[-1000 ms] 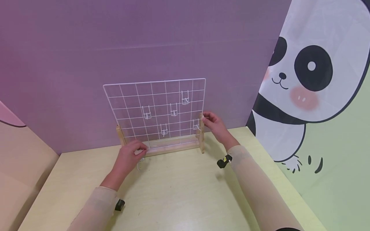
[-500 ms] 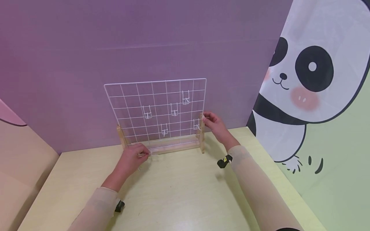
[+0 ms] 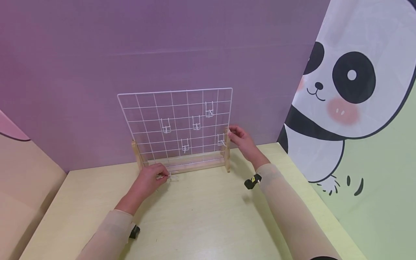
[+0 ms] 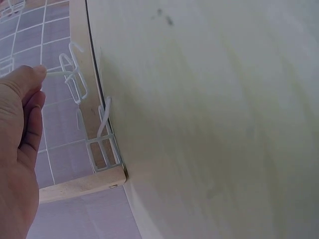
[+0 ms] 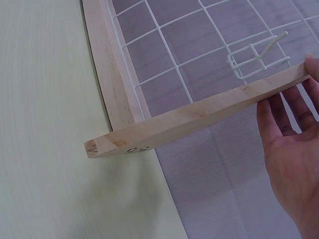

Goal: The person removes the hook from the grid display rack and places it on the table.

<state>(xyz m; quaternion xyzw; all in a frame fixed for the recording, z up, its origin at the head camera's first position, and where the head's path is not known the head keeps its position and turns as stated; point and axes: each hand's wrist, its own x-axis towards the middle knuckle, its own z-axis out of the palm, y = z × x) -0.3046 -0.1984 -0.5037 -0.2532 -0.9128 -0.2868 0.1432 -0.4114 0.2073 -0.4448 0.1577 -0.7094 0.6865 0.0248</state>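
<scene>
Pinching a white wire hook (image 4: 75, 74) in the left hand (image 4: 17, 134), with fingers closed down to the thickness of its thin stem. Held in front of the grid (image 3: 177, 129), low and toward its left corner, well apart from the right hand (image 5: 294, 154). Pointing from the left fingertips toward the grid's right side, with its long side roughly along the grid's bottom rail (image 3: 196, 166) rather than up its wires. At the grid's lower left corner, another hook (image 4: 103, 152); impossible to tell whether hung or just leaning. Gripping the wooden post (image 5: 199, 110) at the grid's right edge with the right hand, thumb and fingers on opposite sides. Higher on the grid, five more hooks (image 3: 196, 124), mostly in its right half. Beneath the grid, a pale bench (image 3: 201, 216); behind it, a purple wall (image 3: 195, 54).
</scene>
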